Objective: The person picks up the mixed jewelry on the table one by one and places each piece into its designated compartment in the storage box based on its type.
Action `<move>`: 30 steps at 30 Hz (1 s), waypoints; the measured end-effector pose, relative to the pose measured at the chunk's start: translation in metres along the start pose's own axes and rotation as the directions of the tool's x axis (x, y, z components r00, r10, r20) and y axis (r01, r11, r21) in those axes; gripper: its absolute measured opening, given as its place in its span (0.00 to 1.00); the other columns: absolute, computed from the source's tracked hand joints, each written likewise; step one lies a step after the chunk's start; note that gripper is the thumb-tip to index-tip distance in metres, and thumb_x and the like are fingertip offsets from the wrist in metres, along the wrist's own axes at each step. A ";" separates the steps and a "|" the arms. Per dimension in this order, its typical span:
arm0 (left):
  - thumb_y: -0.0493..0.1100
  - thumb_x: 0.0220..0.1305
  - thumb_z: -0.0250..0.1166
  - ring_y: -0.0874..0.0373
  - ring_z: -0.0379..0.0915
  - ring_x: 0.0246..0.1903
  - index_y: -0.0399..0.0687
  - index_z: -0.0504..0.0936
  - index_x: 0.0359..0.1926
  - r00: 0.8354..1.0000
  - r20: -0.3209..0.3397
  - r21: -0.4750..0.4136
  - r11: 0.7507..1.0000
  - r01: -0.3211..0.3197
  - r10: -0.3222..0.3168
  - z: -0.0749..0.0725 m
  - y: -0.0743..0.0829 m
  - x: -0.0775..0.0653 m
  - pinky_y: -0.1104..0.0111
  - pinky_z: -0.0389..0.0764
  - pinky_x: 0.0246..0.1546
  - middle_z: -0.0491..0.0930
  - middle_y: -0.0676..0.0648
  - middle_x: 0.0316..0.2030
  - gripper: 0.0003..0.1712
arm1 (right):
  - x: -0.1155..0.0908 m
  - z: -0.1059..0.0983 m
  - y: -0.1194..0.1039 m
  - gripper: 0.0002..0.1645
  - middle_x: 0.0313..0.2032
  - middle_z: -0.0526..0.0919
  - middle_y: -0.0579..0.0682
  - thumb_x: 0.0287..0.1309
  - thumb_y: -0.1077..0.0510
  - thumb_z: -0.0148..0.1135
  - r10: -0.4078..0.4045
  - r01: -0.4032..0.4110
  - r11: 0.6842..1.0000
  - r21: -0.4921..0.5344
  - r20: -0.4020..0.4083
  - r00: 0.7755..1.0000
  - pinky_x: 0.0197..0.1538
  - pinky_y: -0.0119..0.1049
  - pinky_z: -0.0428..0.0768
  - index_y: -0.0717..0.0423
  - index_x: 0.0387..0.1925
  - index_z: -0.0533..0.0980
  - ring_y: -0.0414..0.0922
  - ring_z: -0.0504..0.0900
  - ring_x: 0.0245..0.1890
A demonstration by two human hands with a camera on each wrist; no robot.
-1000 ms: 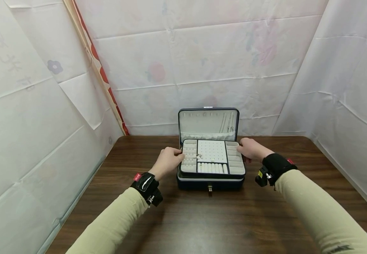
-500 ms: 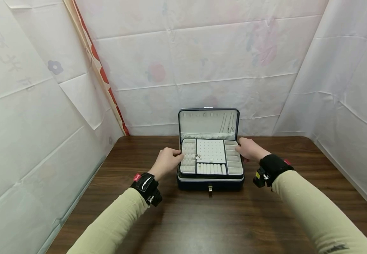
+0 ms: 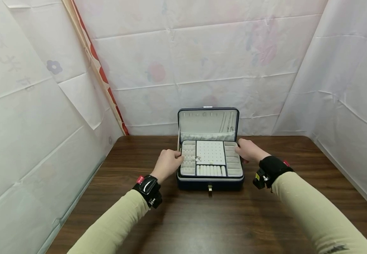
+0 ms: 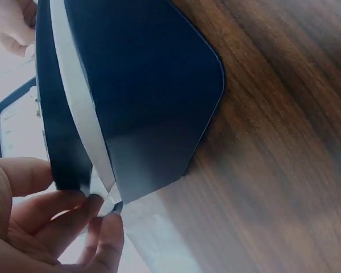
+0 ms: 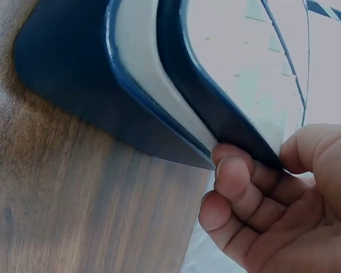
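A navy jewelry box [image 3: 224, 186] stands on the table with its lid [image 3: 199, 124] raised. Over the box's base sits a pale-lined jewelry tray [image 3: 210, 150], its dark side wall [image 4: 61, 133] still showing above the white inner rim in the left wrist view. My left hand [image 3: 166, 164] pinches the tray's left edge, thumb on top and fingers beneath. On the opposite edge, my right hand [image 3: 251, 150] grips the tray the same way; its curled fingers [image 5: 233, 176] touch the tray's underside near the box rim. Small earrings [image 3: 198, 158] lie on the tray's left-centre part.
Thin necklaces [image 3: 229, 122] hang inside the lid at right. A small gold clasp [image 3: 210, 188] juts from the box front. The brown wooden table [image 3: 202, 222] reaches back to a white patterned cloth [image 3: 196, 60] hanging behind and at both sides.
The tray has shifted slightly left, then its back edge has come a little lower and nearer over the base. Both hands have moved with it, keeping their grip.
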State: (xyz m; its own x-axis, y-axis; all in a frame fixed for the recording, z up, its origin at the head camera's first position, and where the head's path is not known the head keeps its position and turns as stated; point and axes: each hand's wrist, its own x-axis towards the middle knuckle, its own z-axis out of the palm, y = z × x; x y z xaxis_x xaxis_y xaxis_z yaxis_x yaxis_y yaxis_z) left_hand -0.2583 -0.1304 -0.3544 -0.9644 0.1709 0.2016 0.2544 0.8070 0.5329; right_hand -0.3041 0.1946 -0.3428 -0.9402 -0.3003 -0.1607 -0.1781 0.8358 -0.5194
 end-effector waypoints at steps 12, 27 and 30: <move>0.38 0.64 0.64 0.42 0.76 0.50 0.47 0.82 0.13 0.990 -0.078 0.317 0.944 -0.091 0.121 0.006 0.004 -0.005 0.57 0.73 0.53 0.86 0.46 0.53 0.20 | 0.002 0.006 0.000 0.12 0.24 0.73 0.55 0.73 0.62 0.41 0.022 -0.022 1.000 -0.002 0.006 1.000 0.30 0.39 0.70 0.67 0.48 0.67 0.46 0.72 0.19; 0.39 0.63 0.69 0.44 0.74 0.39 0.49 0.73 0.13 0.992 -0.071 0.360 0.930 -0.076 0.109 0.004 0.009 -0.007 0.55 0.79 0.31 0.81 0.48 0.22 0.22 | 0.006 0.009 -0.004 0.17 0.30 0.71 0.57 0.73 0.62 0.42 0.045 -0.045 0.998 -0.040 -0.008 0.999 0.33 0.40 0.70 0.73 0.52 0.66 0.47 0.72 0.24; 0.39 0.62 0.70 0.45 0.73 0.37 0.48 0.77 0.14 0.987 -0.087 0.376 0.922 -0.097 0.139 0.005 0.007 -0.008 0.56 0.79 0.31 0.85 0.47 0.26 0.20 | 0.006 0.009 -0.004 0.16 0.31 0.72 0.57 0.73 0.62 0.43 0.044 -0.045 0.998 -0.052 -0.019 0.999 0.35 0.41 0.70 0.73 0.51 0.67 0.48 0.72 0.27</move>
State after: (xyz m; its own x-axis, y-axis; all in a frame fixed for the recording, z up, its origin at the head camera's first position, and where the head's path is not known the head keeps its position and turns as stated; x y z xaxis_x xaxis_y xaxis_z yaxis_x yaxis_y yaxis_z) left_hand -0.2487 -0.1232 -0.3565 -0.9100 0.2316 0.3439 0.3008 0.9396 0.1631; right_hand -0.3066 0.1850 -0.3494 -0.9524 -0.2543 -0.1679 -0.1504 0.8714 -0.4670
